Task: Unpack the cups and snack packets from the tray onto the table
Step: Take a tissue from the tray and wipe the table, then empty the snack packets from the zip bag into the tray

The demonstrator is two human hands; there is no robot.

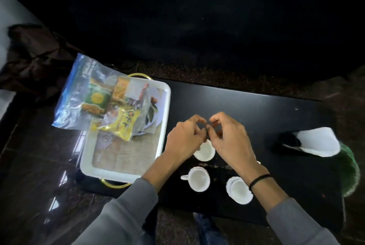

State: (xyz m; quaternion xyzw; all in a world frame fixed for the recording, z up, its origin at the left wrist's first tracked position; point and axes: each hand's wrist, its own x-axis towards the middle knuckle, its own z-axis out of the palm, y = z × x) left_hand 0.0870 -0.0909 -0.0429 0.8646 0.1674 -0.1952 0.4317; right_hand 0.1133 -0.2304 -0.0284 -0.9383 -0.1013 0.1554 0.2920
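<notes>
The snack packets [102, 106], still bagged in clear plastic, lie across the far left corner of the tray [126, 173], not yet unpacked. Right of the tray, white cups [198, 180] already stand on the table [276, 106]. Above the cup nearest the tray, the left hand [183, 140] and right hand [231, 140] hover with fingers curled and tips almost meeting; I cannot tell whether they pinch anything.

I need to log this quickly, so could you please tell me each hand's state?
Left hand: fingers curled, contents cannot be told.
Right hand: fingers curled, contents cannot be told.

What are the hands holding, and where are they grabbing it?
Cannot tell. Left hand and right hand curl fingertips together over a white cup; nothing shows between them.
</notes>
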